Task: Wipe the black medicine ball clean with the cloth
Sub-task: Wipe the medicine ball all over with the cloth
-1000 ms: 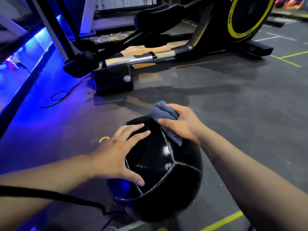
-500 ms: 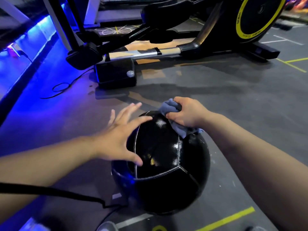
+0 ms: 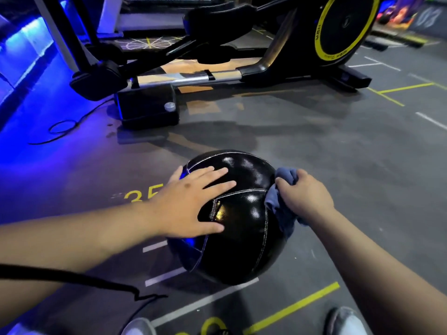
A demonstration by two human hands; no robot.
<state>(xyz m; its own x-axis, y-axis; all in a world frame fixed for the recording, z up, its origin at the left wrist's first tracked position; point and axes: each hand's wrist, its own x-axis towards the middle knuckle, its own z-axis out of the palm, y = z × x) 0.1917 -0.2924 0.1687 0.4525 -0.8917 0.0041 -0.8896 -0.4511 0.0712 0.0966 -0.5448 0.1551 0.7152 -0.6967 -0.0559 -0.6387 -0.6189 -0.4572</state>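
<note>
The black medicine ball, shiny with pale stitched seams, rests on the grey gym floor just in front of me. My left hand lies flat on its upper left side, fingers spread, holding nothing. My right hand is closed around a bunched blue-grey cloth and presses it against the ball's right side. Part of the cloth hangs down below that fist.
A black elliptical trainer with a yellow-ringed flywheel stands across the floor behind the ball. A loose black cable coils at the left under blue lighting. Yellow and white floor lines and my shoes lie near the bottom edge.
My right hand slid the cloth from the top of the ball down to its right side. The ball has turned, and my left hand came back down flat on its top left.
</note>
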